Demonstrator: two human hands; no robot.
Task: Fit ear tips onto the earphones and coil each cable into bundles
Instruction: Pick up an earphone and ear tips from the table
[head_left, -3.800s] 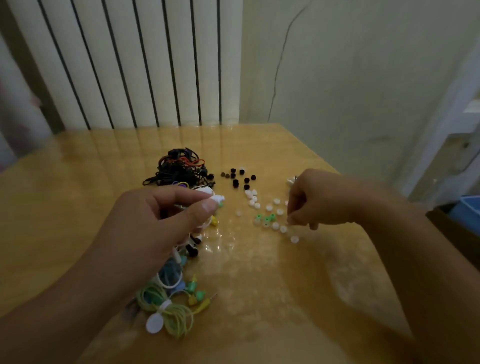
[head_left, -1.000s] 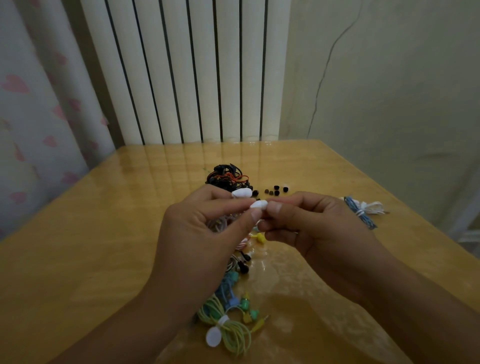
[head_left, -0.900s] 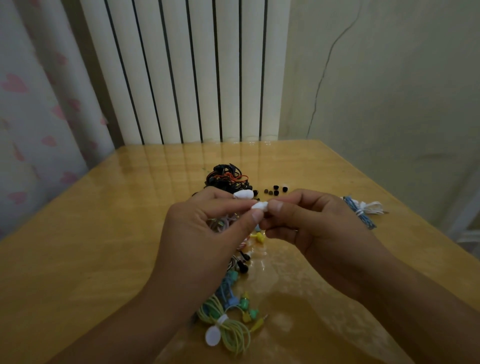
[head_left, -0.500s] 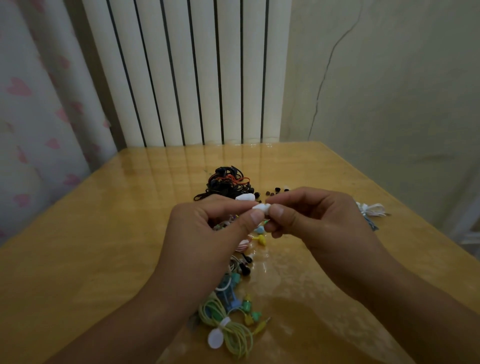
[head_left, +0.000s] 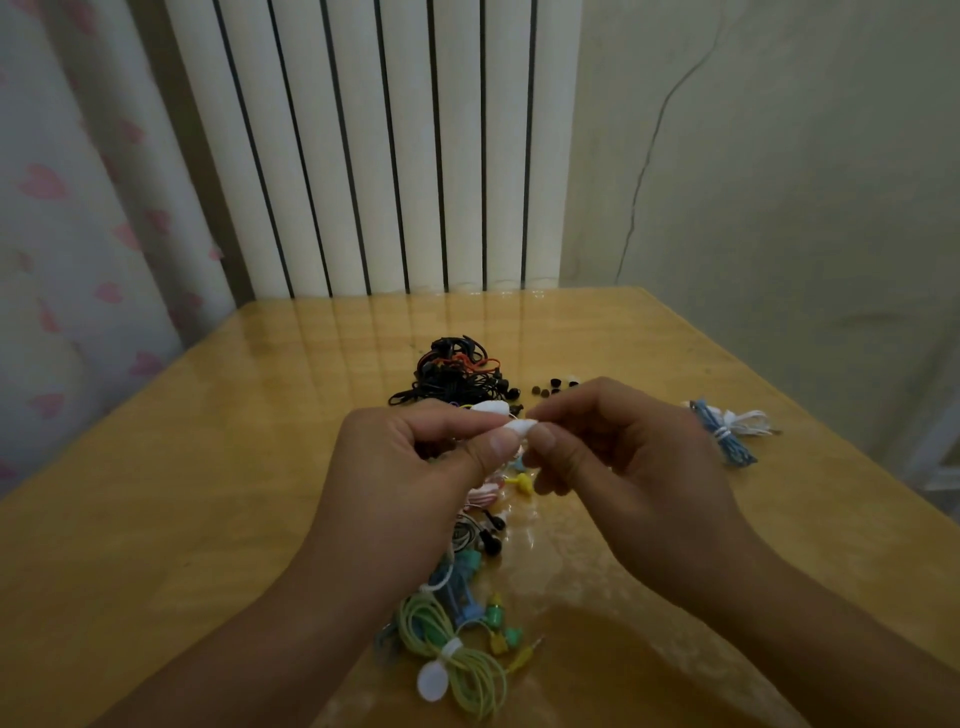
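White earbud (head_left: 521, 426) mostly hidden where your left hand (head_left: 410, 483) and right hand (head_left: 623, 467) both pinch it; ear tip indiscernible.

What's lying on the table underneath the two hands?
Under the left hand and right hand, pink, black, blue and green earphones lie on the table. The hands hide anything else beneath them, including any loose ear tips.

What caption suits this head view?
Both hands, left hand and right hand, pinch a white earbud above the table.
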